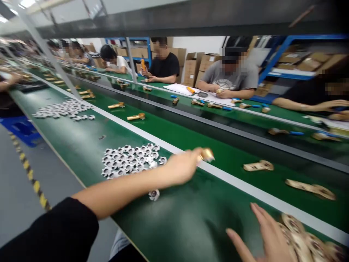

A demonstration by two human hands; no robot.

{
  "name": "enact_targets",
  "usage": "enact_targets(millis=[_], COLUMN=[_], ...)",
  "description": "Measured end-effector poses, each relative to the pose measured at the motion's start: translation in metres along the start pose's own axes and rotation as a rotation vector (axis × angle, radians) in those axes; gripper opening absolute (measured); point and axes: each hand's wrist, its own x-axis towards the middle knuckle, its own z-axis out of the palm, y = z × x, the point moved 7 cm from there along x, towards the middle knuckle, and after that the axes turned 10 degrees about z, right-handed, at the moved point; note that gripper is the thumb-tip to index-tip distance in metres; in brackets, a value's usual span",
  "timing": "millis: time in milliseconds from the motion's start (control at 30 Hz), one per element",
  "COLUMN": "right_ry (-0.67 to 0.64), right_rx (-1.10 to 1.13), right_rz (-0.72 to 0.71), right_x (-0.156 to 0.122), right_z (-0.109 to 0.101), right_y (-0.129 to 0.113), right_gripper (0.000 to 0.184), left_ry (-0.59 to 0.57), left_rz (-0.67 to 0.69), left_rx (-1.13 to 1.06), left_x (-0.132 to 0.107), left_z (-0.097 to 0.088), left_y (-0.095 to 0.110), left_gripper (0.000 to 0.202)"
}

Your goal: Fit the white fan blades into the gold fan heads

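While the left hand (181, 167) pinches a small gold part (207, 154), likely light and stiff, by its end, the right hand (268, 236) spreads its grip wide over the green surface (191, 218).

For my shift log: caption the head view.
Left hand holds a gold piece at the white strip; right hand open beside a pile of gold pieces.

Across the green belt (191, 134) sit other people (231, 78); cardboard boxes (194, 67) stand behind them.

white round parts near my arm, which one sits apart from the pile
The lone one beside the left forearm; the rest crowd together in the pile.
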Motion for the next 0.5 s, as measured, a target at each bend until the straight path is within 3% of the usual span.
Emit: enact_targets(millis=[67,133,233,300,367,433,500], right_ry=[0.143,0.236,0.233,0.172,0.109,0.097,0.087], right_rx=[-0.21,-0.347,-0.482,-0.496,-0.481,-0.485,-0.501], right_rz=[0.093,0.283,0.559,0.619,0.559,0.45,0.334], right_x=[0.002,0.002,0.001,0.002,0.004,0.005,0.002], right_z=[-0.027,-0.05,-0.063,-0.06,-0.05,-0.038,-0.023], right_y=[0.022,0.049,0.091,0.108,0.109,0.095,0.072], right_gripper=[0.084,0.089,0.1,0.101,0.097,0.091,0.087], left_ry=[0.054,0.077,0.061,0.045,0.045,0.065,0.105], left_rz=[-0.077,-0.155,-0.194,-0.214,-0.209,-0.161,-0.1], left_rx=[0.043,0.082,0.113,0.124,0.128,0.131,0.14], left_x=[0.048,0.091,0.131,0.14,0.138,0.125,0.094], left_z=[-0.014,-0.016,-0.008,-0.005,-0.008,-0.021,-0.042], left_y=[-0.024,-0.043,-0.056,-0.061,-0.064,-0.07,-0.084], left_gripper=[0.049,0.05,0.046,0.046,0.053,0.065,0.074])
